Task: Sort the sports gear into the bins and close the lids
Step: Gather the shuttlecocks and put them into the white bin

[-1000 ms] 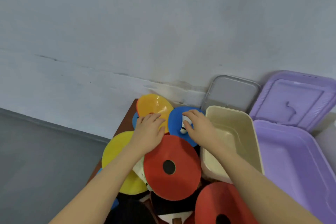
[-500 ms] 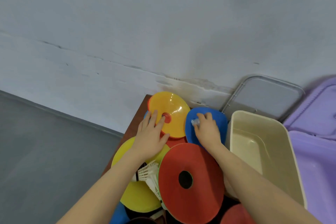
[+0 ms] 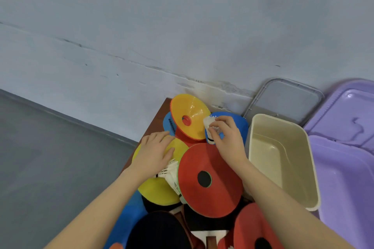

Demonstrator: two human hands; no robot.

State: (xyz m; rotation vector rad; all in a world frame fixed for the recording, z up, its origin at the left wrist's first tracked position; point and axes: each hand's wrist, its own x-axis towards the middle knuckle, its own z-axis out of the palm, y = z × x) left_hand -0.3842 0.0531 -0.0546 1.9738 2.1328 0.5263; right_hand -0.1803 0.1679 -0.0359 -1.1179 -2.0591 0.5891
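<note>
The right hand (image 3: 227, 139) pinches a white shuttlecock (image 3: 210, 125) over the blue cone (image 3: 234, 119), just beside the empty beige bin (image 3: 283, 168). The left hand (image 3: 153, 151) lies flat and relaxed on the yellow cone (image 3: 157, 192). That fingertip grip looks light — the shuttlecock could slip back among the piled cones.
</note>
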